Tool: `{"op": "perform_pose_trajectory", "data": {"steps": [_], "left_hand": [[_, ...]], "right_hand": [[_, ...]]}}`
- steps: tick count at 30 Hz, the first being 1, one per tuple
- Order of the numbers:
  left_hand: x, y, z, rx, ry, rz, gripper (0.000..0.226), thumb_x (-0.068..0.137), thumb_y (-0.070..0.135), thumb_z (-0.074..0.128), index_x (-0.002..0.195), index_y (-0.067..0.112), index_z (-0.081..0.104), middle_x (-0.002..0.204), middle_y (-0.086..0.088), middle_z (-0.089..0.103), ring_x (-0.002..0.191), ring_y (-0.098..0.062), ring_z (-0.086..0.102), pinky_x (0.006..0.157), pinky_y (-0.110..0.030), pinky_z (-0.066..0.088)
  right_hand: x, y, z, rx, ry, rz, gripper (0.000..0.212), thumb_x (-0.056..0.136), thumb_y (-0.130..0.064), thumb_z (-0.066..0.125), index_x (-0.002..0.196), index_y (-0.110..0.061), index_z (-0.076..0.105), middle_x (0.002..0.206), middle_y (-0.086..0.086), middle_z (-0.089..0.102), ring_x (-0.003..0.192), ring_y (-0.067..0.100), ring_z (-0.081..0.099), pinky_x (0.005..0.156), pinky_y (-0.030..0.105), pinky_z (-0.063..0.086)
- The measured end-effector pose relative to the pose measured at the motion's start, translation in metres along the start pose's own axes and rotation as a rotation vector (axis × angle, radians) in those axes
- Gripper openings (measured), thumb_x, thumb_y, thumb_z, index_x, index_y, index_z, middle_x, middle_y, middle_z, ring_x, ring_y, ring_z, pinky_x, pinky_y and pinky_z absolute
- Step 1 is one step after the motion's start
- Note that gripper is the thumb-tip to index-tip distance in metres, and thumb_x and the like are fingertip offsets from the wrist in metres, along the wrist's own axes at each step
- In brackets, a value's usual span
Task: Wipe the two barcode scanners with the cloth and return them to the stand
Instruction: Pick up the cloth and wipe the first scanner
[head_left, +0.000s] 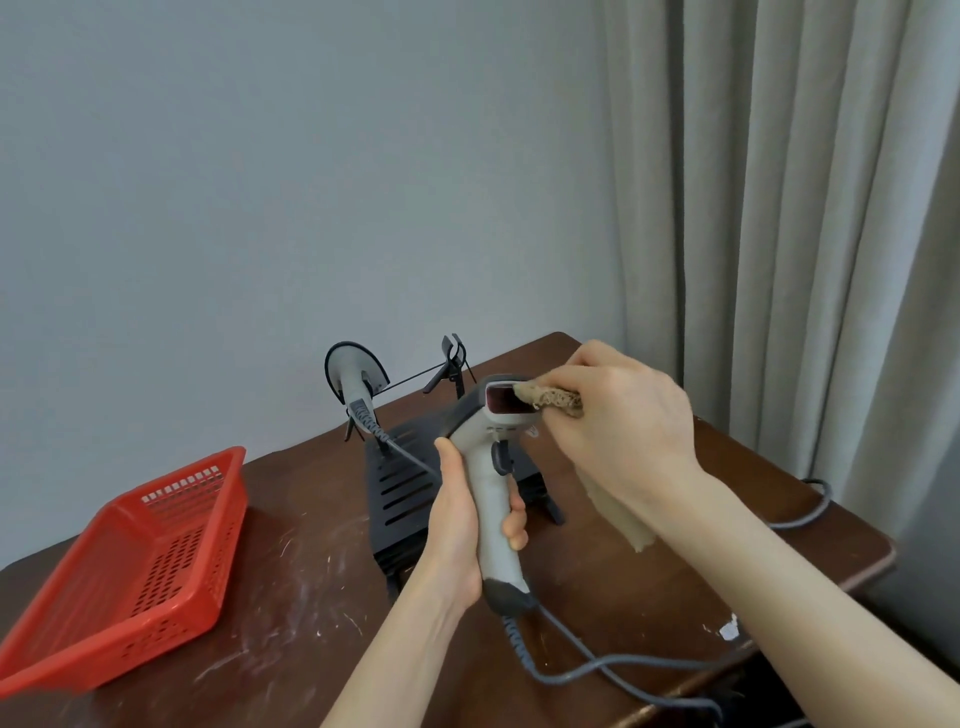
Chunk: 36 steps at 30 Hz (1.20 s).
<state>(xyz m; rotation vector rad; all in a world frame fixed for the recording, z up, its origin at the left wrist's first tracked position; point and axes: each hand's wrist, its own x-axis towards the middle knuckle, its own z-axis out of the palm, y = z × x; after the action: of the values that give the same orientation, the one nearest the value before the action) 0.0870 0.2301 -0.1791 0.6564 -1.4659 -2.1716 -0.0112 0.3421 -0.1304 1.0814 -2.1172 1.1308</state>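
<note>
My left hand (457, 525) grips the grey handle of a barcode scanner (493, 519), held upright above the table with its red window facing me. My right hand (618, 421) pinches a tan cloth (550, 397) and presses it against the right side of that window; the rest of the cloth hangs below my wrist. A second grey scanner (353, 376) hangs head-up in the left cradle of the black stand (402, 483). The stand's right cradle (453, 364) holds nothing.
A red perforated basket (135, 566) sits on the left of the scuffed brown wooden table (291, 597). Grey cables (587, 660) trail from the scanners across the table's front right. A curtain hangs at the right, a plain wall behind.
</note>
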Motion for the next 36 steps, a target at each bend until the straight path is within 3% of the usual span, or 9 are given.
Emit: {"op": "perform_pose_trajectory", "data": {"steps": [4,9,14,18,23,28,31,33,36], "left_hand": [[0.000,-0.001,0.006,-0.053,0.002,-0.009,0.074,0.073,0.073,0.035,0.058,0.006,0.062,0.052,-0.010,0.048,0.033,-0.016,0.038,0.033,-0.022,0.036],[-0.001,0.000,0.002,-0.001,0.036,0.013,0.075,0.070,0.074,0.033,0.055,0.005,0.057,0.050,-0.010,0.044,0.034,-0.016,0.037,0.034,-0.023,0.035],[-0.001,-0.002,0.005,-0.060,0.023,-0.005,0.075,0.073,0.074,0.036,0.058,0.007,0.064,0.053,-0.011,0.047,0.033,-0.016,0.038,0.034,-0.022,0.036],[-0.002,0.001,0.002,0.014,0.028,0.006,0.078,0.074,0.076,0.028,0.052,0.006,0.057,0.047,-0.009,0.041,0.033,-0.016,0.036,0.035,-0.022,0.035],[-0.002,0.000,0.006,-0.038,0.020,0.005,0.078,0.080,0.073,0.031,0.055,0.007,0.062,0.053,-0.011,0.046,0.033,-0.016,0.039,0.034,-0.022,0.036],[-0.003,0.001,0.001,0.030,0.031,-0.001,0.077,0.072,0.076,0.030,0.055,0.005,0.055,0.045,-0.009,0.041,0.034,-0.016,0.036,0.035,-0.023,0.035],[-0.003,0.000,0.002,-0.013,0.037,-0.012,0.076,0.077,0.073,0.030,0.060,0.004,0.056,0.049,-0.009,0.045,0.034,-0.016,0.037,0.034,-0.022,0.035],[-0.002,0.001,0.002,-0.047,0.037,-0.017,0.076,0.076,0.074,0.032,0.057,0.005,0.059,0.051,-0.009,0.045,0.033,-0.015,0.038,0.033,-0.021,0.035],[-0.001,0.000,0.000,0.008,0.053,-0.001,0.074,0.069,0.075,0.034,0.054,0.006,0.058,0.051,-0.010,0.044,0.034,-0.015,0.037,0.034,-0.022,0.035]], "right_hand": [[-0.007,-0.017,0.005,0.184,-0.001,-0.119,0.022,0.075,-0.026,0.060,0.092,-0.031,0.074,0.080,-0.010,0.060,0.065,0.014,0.057,0.048,0.030,0.046],[-0.005,0.001,0.007,0.005,0.034,-0.009,0.014,0.076,-0.025,0.070,0.088,-0.032,0.074,0.077,-0.007,0.058,0.061,0.021,0.057,0.044,0.030,0.043],[-0.009,-0.017,0.009,0.241,0.002,-0.086,0.023,0.073,-0.020,0.059,0.090,-0.028,0.072,0.082,-0.010,0.063,0.069,0.016,0.061,0.051,0.035,0.050],[-0.002,-0.002,0.008,0.036,-0.011,0.008,0.018,0.080,-0.023,0.064,0.094,-0.031,0.073,0.082,-0.005,0.060,0.069,0.024,0.059,0.052,0.035,0.048],[-0.007,-0.018,0.008,0.168,0.021,-0.107,0.025,0.077,-0.022,0.060,0.096,-0.032,0.071,0.081,-0.009,0.060,0.067,0.016,0.057,0.047,0.032,0.046],[-0.002,-0.003,0.005,-0.055,-0.028,0.035,0.018,0.081,-0.025,0.060,0.092,-0.029,0.074,0.082,-0.003,0.058,0.062,0.021,0.052,0.048,0.027,0.038],[-0.002,-0.015,0.003,0.061,-0.005,-0.050,0.025,0.075,-0.025,0.054,0.091,-0.028,0.073,0.080,-0.006,0.058,0.061,0.019,0.054,0.046,0.029,0.042],[-0.003,-0.018,0.004,0.090,-0.077,-0.086,0.024,0.078,-0.025,0.058,0.096,-0.034,0.071,0.083,-0.007,0.057,0.067,0.019,0.057,0.049,0.031,0.045],[0.005,-0.005,-0.001,-0.094,-0.203,0.091,0.020,0.089,-0.033,0.052,0.101,-0.035,0.069,0.094,-0.005,0.054,0.074,0.023,0.055,0.059,0.030,0.042]]}}
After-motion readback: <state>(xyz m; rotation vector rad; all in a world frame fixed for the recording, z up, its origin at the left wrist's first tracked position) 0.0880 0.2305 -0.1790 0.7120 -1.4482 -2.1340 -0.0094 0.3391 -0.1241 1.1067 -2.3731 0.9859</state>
